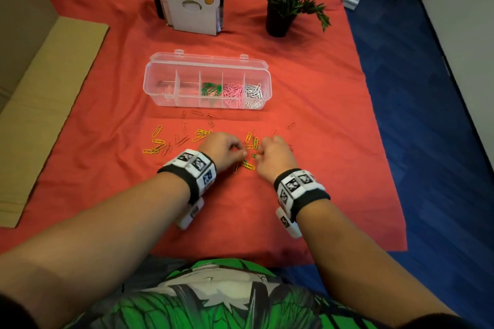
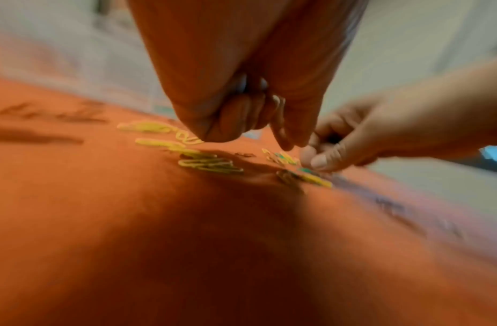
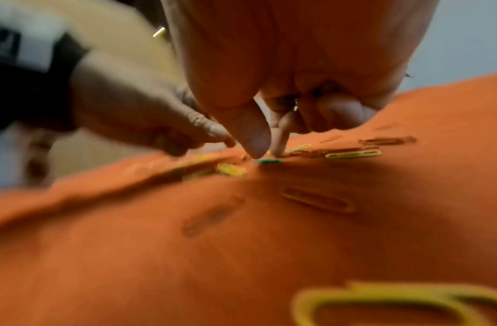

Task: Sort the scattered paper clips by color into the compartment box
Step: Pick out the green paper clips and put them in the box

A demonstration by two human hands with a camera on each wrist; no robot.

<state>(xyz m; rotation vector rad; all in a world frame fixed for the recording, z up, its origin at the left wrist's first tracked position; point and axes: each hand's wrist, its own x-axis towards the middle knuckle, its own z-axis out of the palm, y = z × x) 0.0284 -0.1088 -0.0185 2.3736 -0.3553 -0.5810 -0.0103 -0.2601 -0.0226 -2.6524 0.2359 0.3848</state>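
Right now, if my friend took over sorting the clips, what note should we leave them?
Left hand: fingers curled over the yellow clips; a grip cannot be made out.
Right hand: thumb and forefinger pinching a green clip on the red cloth.
Compartment box: open, with green, pink and white clips in the three right compartments.
Left to do: yellow, red and a few green clips lie loose on the cloth.
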